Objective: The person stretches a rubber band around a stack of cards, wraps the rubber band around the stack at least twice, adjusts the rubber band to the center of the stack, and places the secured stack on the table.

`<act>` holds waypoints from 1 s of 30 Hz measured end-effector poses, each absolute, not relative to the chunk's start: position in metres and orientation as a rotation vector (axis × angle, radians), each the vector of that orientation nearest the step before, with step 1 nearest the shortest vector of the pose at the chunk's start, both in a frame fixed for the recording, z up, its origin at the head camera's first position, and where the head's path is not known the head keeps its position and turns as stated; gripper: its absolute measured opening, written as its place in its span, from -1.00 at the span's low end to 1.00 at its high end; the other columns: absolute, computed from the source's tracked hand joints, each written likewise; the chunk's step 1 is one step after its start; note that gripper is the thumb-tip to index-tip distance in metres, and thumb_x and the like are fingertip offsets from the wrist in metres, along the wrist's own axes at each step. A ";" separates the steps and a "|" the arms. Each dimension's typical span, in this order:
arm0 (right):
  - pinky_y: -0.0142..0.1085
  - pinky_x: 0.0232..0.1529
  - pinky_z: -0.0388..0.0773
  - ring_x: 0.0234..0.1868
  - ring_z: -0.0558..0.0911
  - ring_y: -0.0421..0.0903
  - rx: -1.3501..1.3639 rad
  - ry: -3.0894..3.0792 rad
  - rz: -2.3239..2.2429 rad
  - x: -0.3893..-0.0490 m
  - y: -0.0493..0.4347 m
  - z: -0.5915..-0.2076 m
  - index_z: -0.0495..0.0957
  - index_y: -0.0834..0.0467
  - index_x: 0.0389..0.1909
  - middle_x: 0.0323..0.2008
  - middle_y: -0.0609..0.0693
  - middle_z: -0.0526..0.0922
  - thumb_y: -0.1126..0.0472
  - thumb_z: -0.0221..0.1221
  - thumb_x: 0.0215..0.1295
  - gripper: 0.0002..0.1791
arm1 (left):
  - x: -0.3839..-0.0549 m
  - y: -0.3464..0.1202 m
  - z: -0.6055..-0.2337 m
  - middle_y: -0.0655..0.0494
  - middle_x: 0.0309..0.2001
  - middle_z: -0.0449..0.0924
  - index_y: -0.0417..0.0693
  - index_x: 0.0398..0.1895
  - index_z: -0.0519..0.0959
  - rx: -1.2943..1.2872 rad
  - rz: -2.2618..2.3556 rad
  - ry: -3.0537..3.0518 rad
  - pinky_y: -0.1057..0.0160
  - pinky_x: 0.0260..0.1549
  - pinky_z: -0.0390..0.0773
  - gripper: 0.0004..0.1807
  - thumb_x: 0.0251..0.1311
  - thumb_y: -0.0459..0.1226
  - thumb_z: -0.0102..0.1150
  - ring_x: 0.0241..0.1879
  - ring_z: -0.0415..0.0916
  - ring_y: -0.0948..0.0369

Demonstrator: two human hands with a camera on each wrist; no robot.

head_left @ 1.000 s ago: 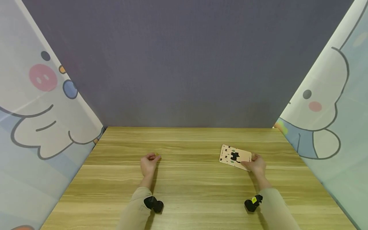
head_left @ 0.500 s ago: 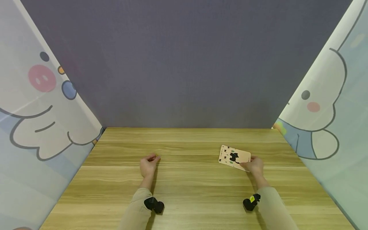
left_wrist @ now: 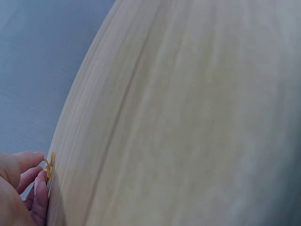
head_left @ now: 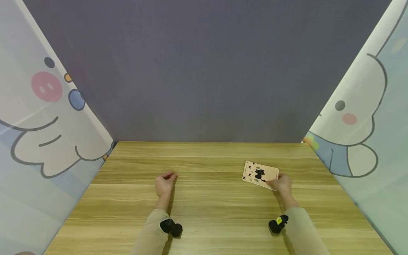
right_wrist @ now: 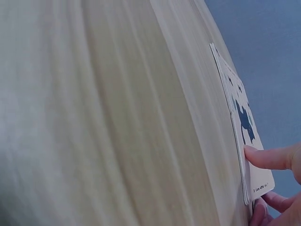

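On the left of the table my left hand pinches a thin yellow rubber band between thumb and fingers. The band looks looped and twisted, and only a trace of it shows from the head. Over on the right, my right hand grips a small stack of cream cards by its near right corner. The thumb lies on the printed face and the other fingers go underneath. A black cat, stripes and small green shapes decorate the top card. Layered edges show along the stack's side in the right wrist view.
Both hands are over a wood-grain table. A dark grey panel rises at its back edge. Cartoon-printed curtains flank both sides. Black wrist cameras sit on the beige sleeves.
My right hand and the cards have shifted very slightly left, and fingers seen beyond the card edge a second ago are now more tucked behind. My left hand stays nearly still with the rubber band.
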State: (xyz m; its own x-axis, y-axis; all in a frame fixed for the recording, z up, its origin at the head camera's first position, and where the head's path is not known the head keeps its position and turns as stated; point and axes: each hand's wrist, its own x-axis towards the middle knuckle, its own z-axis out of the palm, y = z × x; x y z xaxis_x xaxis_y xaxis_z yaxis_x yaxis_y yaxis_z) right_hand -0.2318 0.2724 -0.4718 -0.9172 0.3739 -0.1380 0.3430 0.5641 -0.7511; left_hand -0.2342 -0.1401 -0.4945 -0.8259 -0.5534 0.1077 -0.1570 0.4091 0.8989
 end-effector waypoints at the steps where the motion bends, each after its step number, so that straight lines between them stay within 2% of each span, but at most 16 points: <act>1: 0.03 -0.12 0.36 -0.09 0.34 0.34 -0.628 -2.739 1.304 -0.232 0.272 -0.472 0.28 0.59 -0.01 -0.10 0.48 0.38 0.33 0.28 -0.11 -0.35 | -0.234 -0.140 -0.494 -0.07 -0.37 0.63 -0.21 -0.39 0.66 0.610 -1.394 -2.280 0.12 -0.36 0.49 -0.81 -0.10 -0.29 0.33 -0.34 0.55 0.04; 12: 0.05 -0.13 0.37 -0.12 0.36 0.36 -0.599 -2.671 1.313 -0.227 0.267 -0.473 0.16 0.64 -0.01 -0.12 0.53 0.32 0.41 0.28 -0.16 -0.29 | -0.232 -0.140 -0.495 -0.09 -0.30 0.62 -0.23 -0.39 0.66 0.602 -1.428 -2.253 0.06 -0.28 0.48 -0.85 -0.06 -0.34 0.27 -0.24 0.53 -0.02; 20: 0.10 -0.17 0.38 -0.14 0.42 0.37 -0.439 -2.723 1.133 -0.225 0.264 -0.472 0.27 0.59 -0.04 -0.14 0.51 0.41 0.37 0.26 -0.11 -0.39 | -0.231 -0.142 -0.493 -0.17 -0.31 0.60 -0.30 -0.41 0.65 0.564 -1.488 -2.213 0.07 -0.29 0.50 -0.87 -0.02 -0.36 0.24 -0.27 0.53 -0.05; 24: 0.12 -0.09 0.33 -0.05 0.35 0.39 -0.448 -2.711 1.138 -0.225 0.264 -0.472 0.19 0.58 0.07 -0.05 0.52 0.34 0.37 0.25 -0.09 -0.30 | -0.231 -0.143 -0.492 -0.18 -0.33 0.60 -0.33 -0.41 0.63 0.577 -1.560 -2.205 0.25 -0.42 0.51 -0.87 0.00 -0.38 0.22 -0.31 0.52 -0.02; 27: 0.09 -0.10 0.36 -0.05 0.37 0.36 -0.454 -2.679 1.176 -0.225 0.264 -0.474 0.16 0.57 0.11 -0.04 0.52 0.34 0.38 0.25 -0.08 -0.27 | -0.231 -0.145 -0.492 -0.17 -0.37 0.60 -0.35 -0.42 0.62 0.601 -1.616 -2.188 0.43 -0.55 0.44 -0.87 -0.01 -0.40 0.20 -0.41 0.50 0.09; 30: 0.07 -0.14 0.39 -0.07 0.40 0.33 -0.451 -2.642 1.221 -0.224 0.264 -0.474 0.16 0.56 0.12 -0.07 0.51 0.37 0.38 0.26 -0.07 -0.27 | -0.230 -0.147 -0.490 -0.12 -0.42 0.60 -0.38 -0.43 0.61 0.619 -1.667 -2.158 0.51 -0.62 0.40 -0.86 -0.03 -0.41 0.20 -0.52 0.45 0.26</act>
State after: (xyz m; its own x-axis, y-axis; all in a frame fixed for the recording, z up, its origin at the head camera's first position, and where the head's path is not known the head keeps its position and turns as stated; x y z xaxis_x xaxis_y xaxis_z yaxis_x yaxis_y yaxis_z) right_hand -0.2236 0.2645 -0.4736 -0.9343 0.3530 0.0494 0.1912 0.6134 -0.7663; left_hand -0.2305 -0.1470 -0.4901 -0.8462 -0.5329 0.0048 -0.1300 0.2150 0.9679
